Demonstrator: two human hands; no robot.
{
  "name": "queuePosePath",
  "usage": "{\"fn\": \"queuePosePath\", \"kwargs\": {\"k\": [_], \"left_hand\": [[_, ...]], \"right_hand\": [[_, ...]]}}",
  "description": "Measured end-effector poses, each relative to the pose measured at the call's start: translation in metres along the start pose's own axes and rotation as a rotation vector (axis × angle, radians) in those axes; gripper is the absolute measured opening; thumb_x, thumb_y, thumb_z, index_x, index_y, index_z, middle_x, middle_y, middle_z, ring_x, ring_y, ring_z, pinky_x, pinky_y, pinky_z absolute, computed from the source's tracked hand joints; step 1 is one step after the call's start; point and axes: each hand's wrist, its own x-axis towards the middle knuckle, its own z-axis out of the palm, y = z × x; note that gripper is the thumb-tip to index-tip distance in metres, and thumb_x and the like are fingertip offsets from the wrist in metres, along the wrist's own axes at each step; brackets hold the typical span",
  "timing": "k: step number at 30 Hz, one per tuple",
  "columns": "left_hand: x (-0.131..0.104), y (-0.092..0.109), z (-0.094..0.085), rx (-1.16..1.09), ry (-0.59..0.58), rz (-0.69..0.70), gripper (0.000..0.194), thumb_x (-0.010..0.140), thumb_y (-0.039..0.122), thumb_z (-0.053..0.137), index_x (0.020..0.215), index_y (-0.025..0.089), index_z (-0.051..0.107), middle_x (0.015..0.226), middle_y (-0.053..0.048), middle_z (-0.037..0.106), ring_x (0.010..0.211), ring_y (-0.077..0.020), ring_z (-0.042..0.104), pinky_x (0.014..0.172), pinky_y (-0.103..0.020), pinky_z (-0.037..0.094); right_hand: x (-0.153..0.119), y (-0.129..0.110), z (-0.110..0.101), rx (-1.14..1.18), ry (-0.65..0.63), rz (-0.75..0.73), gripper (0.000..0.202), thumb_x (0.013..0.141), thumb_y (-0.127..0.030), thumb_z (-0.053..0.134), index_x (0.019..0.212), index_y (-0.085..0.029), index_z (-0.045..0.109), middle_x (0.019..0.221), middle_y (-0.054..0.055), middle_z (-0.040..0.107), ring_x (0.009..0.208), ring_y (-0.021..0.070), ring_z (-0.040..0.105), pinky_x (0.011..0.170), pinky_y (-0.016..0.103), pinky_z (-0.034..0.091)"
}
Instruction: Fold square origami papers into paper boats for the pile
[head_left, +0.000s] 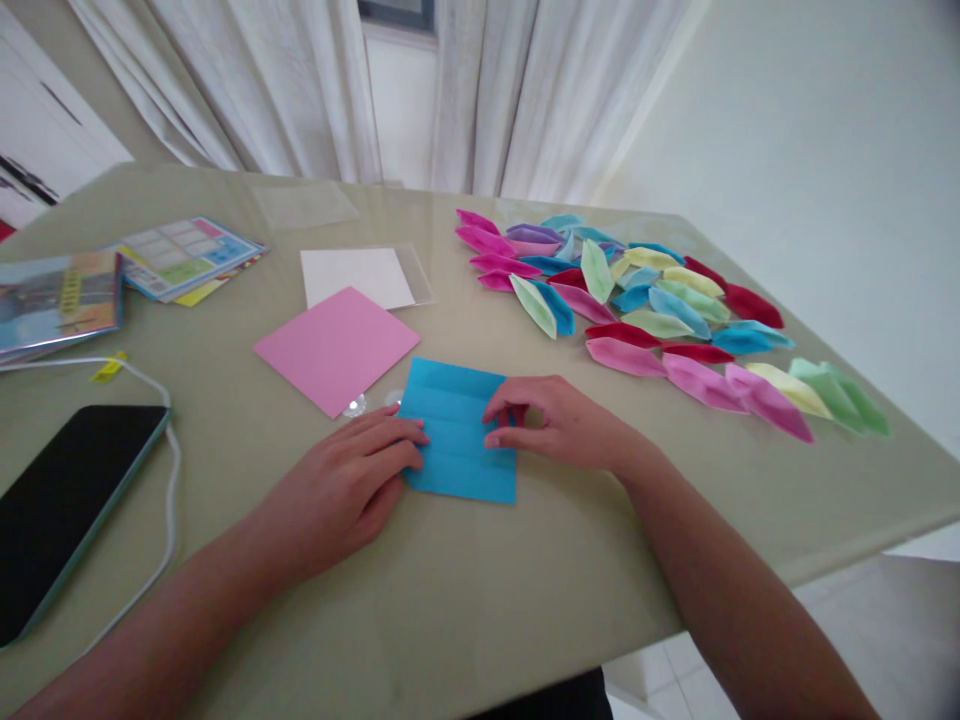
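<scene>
A blue square of paper (459,430) with faint horizontal creases lies flat on the table in front of me. My left hand (352,480) rests at its left edge, fingertips on the paper and fingers slightly apart. Over the right edge is my right hand (551,420), its fingers curled and the thumb apart from the index finger, with a gap between them. Just behind the blue sheet lies a pink square (337,350), turned like a diamond and overlapping a white sheet (356,277).
Many folded colourful paper pieces (637,290) spread over the table's right side. At left are a dark tablet (75,510), a white cable (174,480), booklets (60,300) and printed cards (187,255). Clear round bits (355,405) lie by the pink square.
</scene>
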Motion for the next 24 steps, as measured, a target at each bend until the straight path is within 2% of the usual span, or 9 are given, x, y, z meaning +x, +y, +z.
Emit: {"fn": "queuePosePath", "kwargs": {"k": [5,9,14,17,24], "left_hand": [[-0.003,-0.012,0.002,0.035,0.072,-0.069,0.026,0.099,0.008,0.047,0.105,0.02,0.07,0.13,-0.007,0.077,0.128,-0.0226,0.069,0.122,-0.046,0.049],[0.0,-0.012,-0.001,0.084,0.066,-0.119,0.025,0.099,0.013,0.048,0.106,0.02,0.071,0.128,-0.009,0.078,0.124,-0.0267,0.071,0.115,-0.05,0.054],[0.002,-0.012,0.0,0.058,0.076,-0.276,0.03,0.102,0.017,0.041,0.121,0.02,0.065,0.125,-0.011,0.077,0.113,-0.0261,0.074,0.101,-0.045,0.06],[0.002,-0.014,0.002,0.043,0.091,-0.303,0.028,0.105,0.023,0.044,0.125,0.02,0.063,0.122,-0.01,0.076,0.108,-0.0262,0.074,0.095,-0.043,0.06],[0.001,-0.017,0.005,0.053,0.087,-0.232,0.024,0.106,0.022,0.048,0.122,0.021,0.066,0.128,-0.009,0.072,0.122,-0.0251,0.066,0.11,-0.043,0.051]], "right_hand": [[-0.004,-0.004,-0.001,-0.099,-0.038,-0.105,0.043,0.084,-0.048,0.089,0.115,-0.022,0.075,0.114,0.006,0.076,0.104,0.0247,0.071,0.094,0.037,0.054],[-0.006,-0.004,0.001,-0.202,-0.039,-0.13,0.048,0.083,-0.043,0.09,0.124,-0.022,0.074,0.134,0.01,0.07,0.124,0.0286,0.066,0.11,0.044,0.051],[-0.006,0.0,0.004,-0.221,-0.016,-0.169,0.027,0.093,-0.032,0.081,0.118,-0.023,0.076,0.136,0.01,0.069,0.124,0.0277,0.067,0.11,0.044,0.052],[-0.005,0.0,0.004,-0.228,-0.008,-0.173,0.022,0.095,-0.03,0.078,0.116,-0.023,0.077,0.134,0.01,0.071,0.121,0.0272,0.068,0.108,0.043,0.053],[-0.006,-0.002,0.003,-0.235,-0.019,-0.165,0.032,0.091,-0.032,0.083,0.12,-0.024,0.074,0.136,0.009,0.071,0.124,0.0282,0.068,0.109,0.043,0.053]]}}
